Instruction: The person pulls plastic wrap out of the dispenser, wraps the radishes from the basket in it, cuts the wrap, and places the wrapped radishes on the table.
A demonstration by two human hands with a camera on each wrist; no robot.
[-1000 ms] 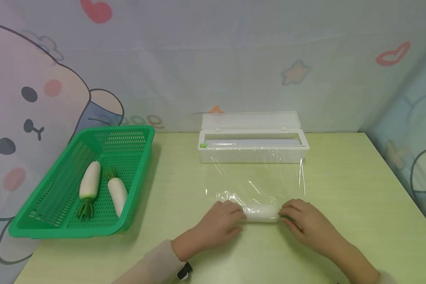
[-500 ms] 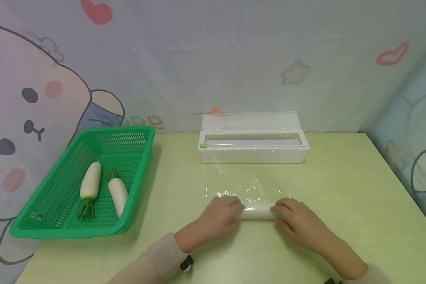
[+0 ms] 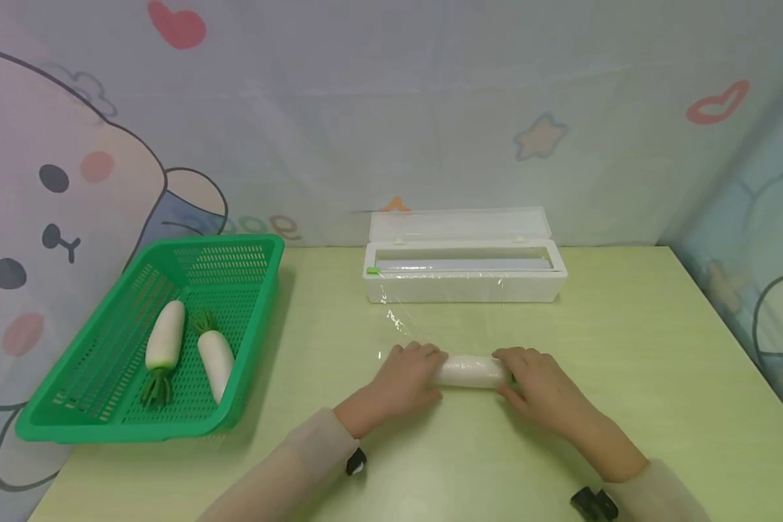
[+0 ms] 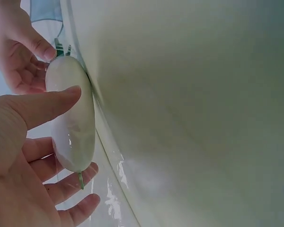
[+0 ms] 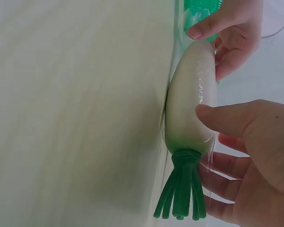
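Note:
A white radish [image 3: 470, 371] wrapped in clear cling film lies crosswise on the table. My left hand [image 3: 409, 377] holds its tapered end, thumb on the near side and fingers on the far side. At the leafy end, my right hand [image 3: 540, 390] grips it the same way. The right wrist view shows the green stalks [image 5: 181, 184] sticking out below the thumb, with film shining along the radish's side. A thin green root tip [image 4: 81, 180] pokes out between the left fingers. From the radish, a sheet of cling film [image 3: 398, 322] runs back to a white dispenser box [image 3: 466, 288].
The dispenser's lid [image 3: 458, 223] stands raised against the patterned backdrop, and a green slider [image 3: 373, 270] sits at the left of its front bar. On the left is a green basket [image 3: 266, 319] with two more white radishes [image 3: 166, 335] inside.
Both hands have rolled the radish away toward the dispenser, shortening the film between them. The right hand has shifted from the leaves onto the radish's end.

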